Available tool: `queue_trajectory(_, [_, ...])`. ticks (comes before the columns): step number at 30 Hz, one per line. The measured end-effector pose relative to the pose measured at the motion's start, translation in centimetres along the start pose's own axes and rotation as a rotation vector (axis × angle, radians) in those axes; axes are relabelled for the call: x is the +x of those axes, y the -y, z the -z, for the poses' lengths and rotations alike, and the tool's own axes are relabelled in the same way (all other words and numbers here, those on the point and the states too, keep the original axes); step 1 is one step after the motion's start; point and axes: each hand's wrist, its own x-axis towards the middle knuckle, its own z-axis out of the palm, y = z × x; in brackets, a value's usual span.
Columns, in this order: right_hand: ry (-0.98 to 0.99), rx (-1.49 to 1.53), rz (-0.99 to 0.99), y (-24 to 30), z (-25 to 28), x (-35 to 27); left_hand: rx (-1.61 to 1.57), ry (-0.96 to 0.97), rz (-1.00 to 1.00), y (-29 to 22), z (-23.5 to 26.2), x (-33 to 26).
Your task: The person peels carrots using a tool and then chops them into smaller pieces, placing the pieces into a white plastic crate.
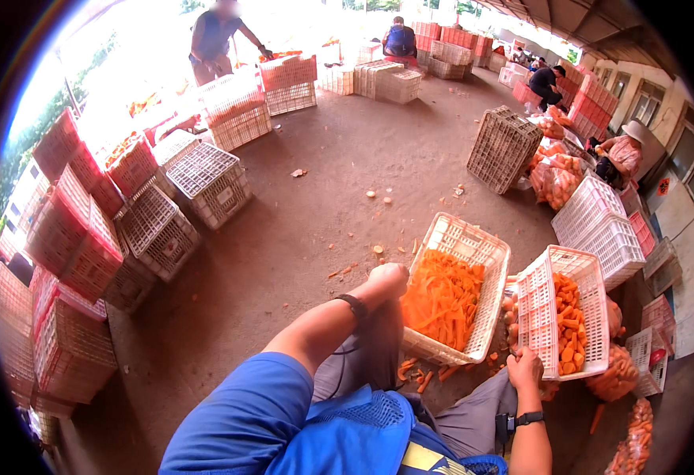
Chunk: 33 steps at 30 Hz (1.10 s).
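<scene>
My left hand is closed in a fist at the left rim of a white plastic crate; whatever it may hold is hidden. Thin orange carrot peelings are heaped in that crate. To its right, a second white crate, tilted, contains orange carrot pieces. My right hand is at this crate's near left corner, its fingers curled closed. What is between them cannot be made out, and whether they touch the crate is unclear.
Stacked crates line the left side. A brown crate stands ahead, near bags of carrots. Scraps litter the floor. Other people work farther off, including one standing at far left and one seated at right.
</scene>
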Motion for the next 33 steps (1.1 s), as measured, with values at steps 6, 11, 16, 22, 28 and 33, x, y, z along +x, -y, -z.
queue_trajectory(6, [0.0,-0.035,-0.006,1.1,0.2,0.0,-0.14,-0.058,-0.055,0.2,-0.9,-0.2])
queue_trajectory(11, [-0.002,-0.027,-0.027,0.6,0.7,0.1,-0.208,-0.079,-0.017,-0.2,-1.5,0.2])
queue_trajectory(16, [0.0,0.018,-0.022,3.2,0.9,-0.2,-0.127,-0.175,-0.203,5.2,-5.5,2.6])
queue_trajectory(22, [-0.074,0.027,-0.044,-0.7,1.5,-0.5,-0.289,-0.078,-0.041,-1.5,0.3,-1.3])
queue_trajectory(28, [0.002,-0.044,-0.054,-0.7,1.6,-1.3,-0.318,-0.095,0.012,-1.0,0.6,-2.0])
queue_trajectory(33, [0.055,-0.103,0.082,1.7,1.9,-1.7,-0.362,-0.077,0.035,-1.3,1.1,-2.3])
